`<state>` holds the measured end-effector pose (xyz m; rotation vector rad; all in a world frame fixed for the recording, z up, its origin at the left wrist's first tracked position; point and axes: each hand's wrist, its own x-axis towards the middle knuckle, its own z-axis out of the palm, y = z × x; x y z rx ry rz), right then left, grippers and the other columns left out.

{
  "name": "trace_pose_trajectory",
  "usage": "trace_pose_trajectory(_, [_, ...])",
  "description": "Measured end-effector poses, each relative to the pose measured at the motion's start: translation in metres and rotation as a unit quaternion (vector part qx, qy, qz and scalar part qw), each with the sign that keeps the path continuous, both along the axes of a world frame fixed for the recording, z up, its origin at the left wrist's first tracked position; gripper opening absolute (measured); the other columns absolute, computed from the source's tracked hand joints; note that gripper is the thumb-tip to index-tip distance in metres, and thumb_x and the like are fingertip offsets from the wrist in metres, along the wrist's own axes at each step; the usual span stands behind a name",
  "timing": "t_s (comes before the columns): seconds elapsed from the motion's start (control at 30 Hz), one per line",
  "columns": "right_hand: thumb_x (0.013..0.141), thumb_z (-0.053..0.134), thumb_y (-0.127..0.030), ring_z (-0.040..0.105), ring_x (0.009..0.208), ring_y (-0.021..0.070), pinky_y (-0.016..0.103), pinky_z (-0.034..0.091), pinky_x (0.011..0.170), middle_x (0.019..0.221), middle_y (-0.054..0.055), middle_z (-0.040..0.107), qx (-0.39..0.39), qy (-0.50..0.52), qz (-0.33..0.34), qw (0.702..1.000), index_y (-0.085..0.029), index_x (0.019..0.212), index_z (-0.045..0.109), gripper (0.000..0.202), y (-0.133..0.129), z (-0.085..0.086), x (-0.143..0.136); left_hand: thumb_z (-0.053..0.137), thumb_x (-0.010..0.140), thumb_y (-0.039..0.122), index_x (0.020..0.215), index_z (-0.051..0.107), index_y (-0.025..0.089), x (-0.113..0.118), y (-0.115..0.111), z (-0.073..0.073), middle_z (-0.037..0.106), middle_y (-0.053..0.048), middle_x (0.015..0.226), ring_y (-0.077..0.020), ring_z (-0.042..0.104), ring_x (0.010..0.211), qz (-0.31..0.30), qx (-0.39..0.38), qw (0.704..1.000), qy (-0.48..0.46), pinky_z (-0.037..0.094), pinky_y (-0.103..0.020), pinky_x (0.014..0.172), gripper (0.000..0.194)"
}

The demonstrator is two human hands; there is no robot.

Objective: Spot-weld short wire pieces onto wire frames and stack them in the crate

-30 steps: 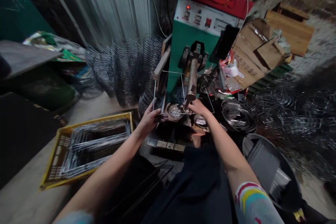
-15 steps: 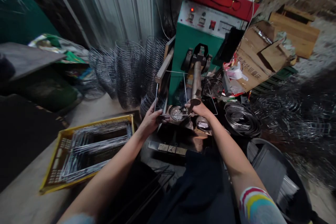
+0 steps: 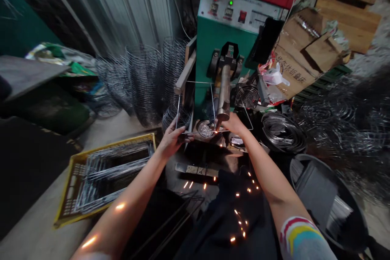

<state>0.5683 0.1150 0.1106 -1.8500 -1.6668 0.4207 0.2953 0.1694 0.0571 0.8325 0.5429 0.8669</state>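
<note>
A rectangular wire frame [image 3: 213, 101] with a middle cross wire is held under the electrode arm [image 3: 224, 93] of a green spot welder [image 3: 202, 61]. My left hand [image 3: 173, 139] is closed round the frame's near left corner. My right hand [image 3: 234, 124] grips the near wire just right of the electrode tip, its fingertips partly hidden behind the arm. At the tip, a bright glow marks the contact with the wire, and orange sparks fly over my lap and left forearm. Behind the near wire is a round bowl [image 3: 206, 129] of small shiny metal pieces.
To the left, a yellow crate [image 3: 74, 162] holds stacked wire frames. Stacks of wire rings [image 3: 144, 85] stand by the corrugated sheet. On the right are a wire coil [image 3: 282, 132], a black tub [image 3: 359, 219] with flat metal pieces and a cardboard box [image 3: 292, 69].
The electrode arm has come down onto the wire, a green light has lit on the panel, and sparks have appeared. Both hands keep their hold on the frame.
</note>
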Motion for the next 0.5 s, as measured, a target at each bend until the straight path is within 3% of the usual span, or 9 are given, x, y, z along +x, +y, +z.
trace_pose_trajectory(0.1, [0.083,0.062,-0.042,0.058,0.108,0.0289,0.039,0.045,0.092,0.106,0.016,0.066,0.065,-0.077,-0.161,0.982,-0.015,0.101,0.064,0.033,-0.025,0.007,0.021,0.063,0.085,0.013,0.156,0.006,0.021,0.001,0.001,0.002,0.072,-0.003,0.064,-0.021,0.072,0.058,0.002,0.006,1.0,-0.009,0.058,-0.023,0.048,0.092])
trace_pose_trajectory(0.2, [0.087,0.055,-0.042,0.063,0.101,0.0277,0.039,0.048,0.088,0.104,0.018,0.067,0.032,-0.007,-0.253,0.967,-0.014,0.105,0.064,0.035,-0.062,0.007,0.034,0.065,0.083,0.015,0.157,0.006,0.022,-0.008,-0.016,0.002,0.071,-0.002,0.063,-0.0217,0.072,0.057,0.003,0.009,1.0,-0.014,0.057,-0.024,0.048,0.094])
trace_pose_trajectory(0.3, [0.091,0.042,-0.045,0.065,0.065,0.0209,0.032,0.052,0.061,0.081,0.012,0.068,-0.011,0.064,-0.243,0.968,-0.013,0.103,0.062,0.04,-0.114,-0.006,0.025,0.068,0.082,0.019,0.157,0.004,0.022,-0.037,-0.062,-0.009,0.072,-0.004,0.067,-0.022,0.072,0.059,-0.011,-0.009,1.0,0.0,0.057,-0.026,0.05,0.098])
trace_pose_trajectory(0.37, [0.092,0.039,-0.051,0.058,0.048,0.0165,0.027,0.045,0.043,0.077,0.007,0.067,-0.022,0.158,-0.207,0.965,-0.014,0.11,0.056,0.045,-0.16,-0.022,0.008,0.07,0.082,0.021,0.157,0.003,0.026,-0.064,-0.097,-0.023,0.074,-0.005,0.075,-0.0223,0.073,0.066,-0.053,-0.033,0.998,0.02,0.06,-0.031,0.061,0.101])
trace_pose_trajectory(0.43, [0.09,0.045,-0.057,0.053,0.041,0.0129,0.024,0.041,0.038,0.079,0.004,0.067,-0.033,0.267,-0.158,0.95,-0.018,0.114,0.051,0.046,-0.214,-0.038,-0.014,0.073,0.081,0.021,0.156,0.002,0.031,-0.091,-0.12,-0.036,0.075,-0.008,0.092,-0.0235,0.074,0.083,-0.09,-0.049,0.994,0.036,0.06,-0.033,0.072,0.104])
trace_pose_trajectory(0.5, [0.091,0.047,-0.058,0.053,0.04,0.0123,0.024,0.043,0.039,0.077,0.002,0.065,-0.053,0.297,-0.145,0.942,-0.021,0.112,0.051,0.042,-0.267,-0.049,-0.035,0.076,0.078,0.023,0.155,0.002,0.032,-0.111,-0.122,-0.039,0.074,-0.009,0.1,-0.024,0.073,0.088,-0.085,-0.051,0.994,0.043,0.058,-0.035,0.076,0.108])
